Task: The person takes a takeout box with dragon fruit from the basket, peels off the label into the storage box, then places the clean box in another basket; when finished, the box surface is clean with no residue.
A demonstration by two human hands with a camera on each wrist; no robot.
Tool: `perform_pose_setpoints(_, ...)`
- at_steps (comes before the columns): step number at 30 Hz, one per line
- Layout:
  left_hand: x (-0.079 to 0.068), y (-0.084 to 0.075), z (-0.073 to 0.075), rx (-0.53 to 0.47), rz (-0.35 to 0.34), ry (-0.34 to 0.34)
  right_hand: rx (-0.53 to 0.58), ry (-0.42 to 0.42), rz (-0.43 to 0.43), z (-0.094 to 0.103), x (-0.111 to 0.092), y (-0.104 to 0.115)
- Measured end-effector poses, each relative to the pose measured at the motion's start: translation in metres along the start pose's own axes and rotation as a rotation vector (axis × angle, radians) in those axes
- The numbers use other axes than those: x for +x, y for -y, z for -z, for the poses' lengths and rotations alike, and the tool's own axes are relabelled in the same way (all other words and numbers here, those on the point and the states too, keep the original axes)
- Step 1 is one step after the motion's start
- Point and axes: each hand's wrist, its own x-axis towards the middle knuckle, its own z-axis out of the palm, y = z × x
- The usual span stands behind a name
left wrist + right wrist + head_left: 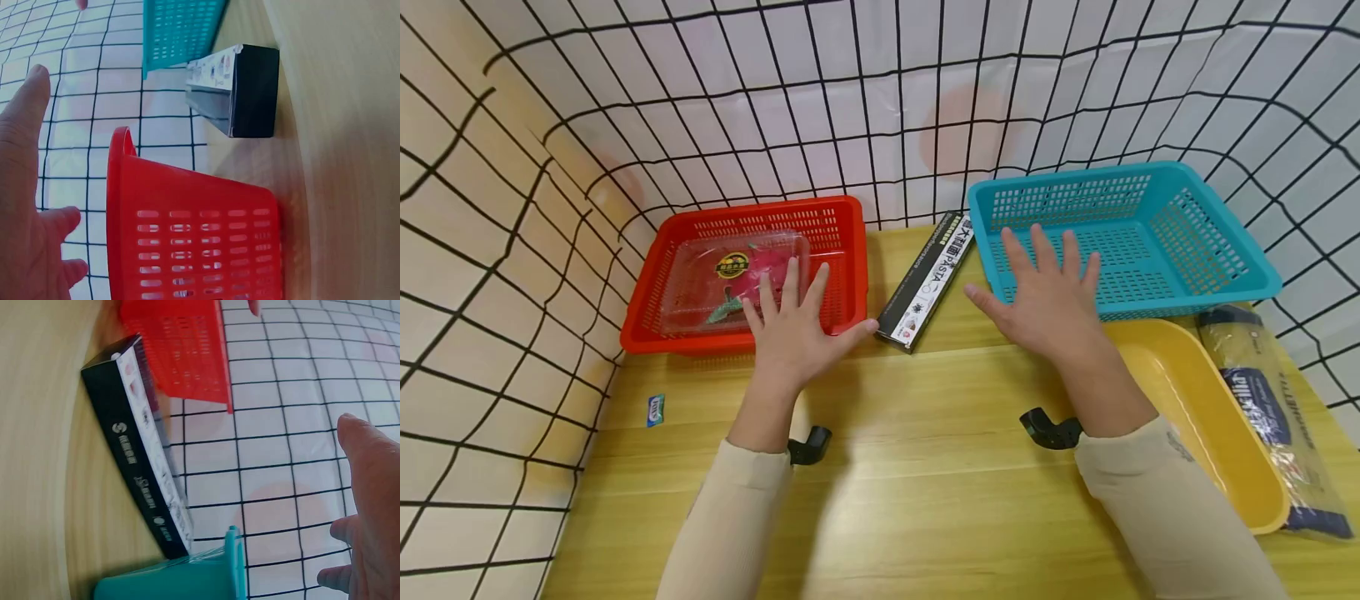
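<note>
With fingers spread, my left hand [795,337] hovers over the near right corner of the red basket [842,333], holding nothing. Inside that basket lies a clear plastic box [677,292] with a pink and green dragon fruit [760,271] under its lid. My right hand [1048,308], likewise spread and without anything in it, is above the near left side of the teal basket [1247,283]. Between the two baskets a black and white pasta box [928,279] lies at a slant on the table. The left wrist view shows its black end [255,92].
A yellow tray [1202,417] sits below the teal basket, partly behind my right forearm. To its right lies a bag of spaghetti [1270,408]. A small blue-green packet [656,410] is on the table at left. Black wire mesh [895,108] stands along the back and sides.
</note>
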Motion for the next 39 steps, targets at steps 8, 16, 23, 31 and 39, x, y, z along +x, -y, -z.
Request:
perform_pose_setpoints(8, -0.011, 0.008, 0.002, -0.095, -0.017, -0.153, 0.109, -0.078, 0.026, 0.008, -0.011, 0.002)
perform_pose_setpoints(16, -0.022, 0.015, -0.006, -0.252, -0.017, -0.336, 0.282, -0.181, 0.062, 0.003, -0.018, 0.005)
perform_pose_setpoints(23, -0.03, 0.017, -0.02, -0.409, 0.031, -0.516, 0.421, -0.261, 0.099, -0.013, -0.025, 0.016)
perform_pose_setpoints(31, -0.038, 0.019, -0.042, -0.653, 0.212, -0.752, 0.511, -0.273, 0.159, -0.03, -0.033, 0.034)
perform_pose_setpoints(39, -0.038, 0.022, -0.059, -0.912, 0.415, -0.852, 0.627, -0.243, 0.238, -0.054, -0.039, 0.058)
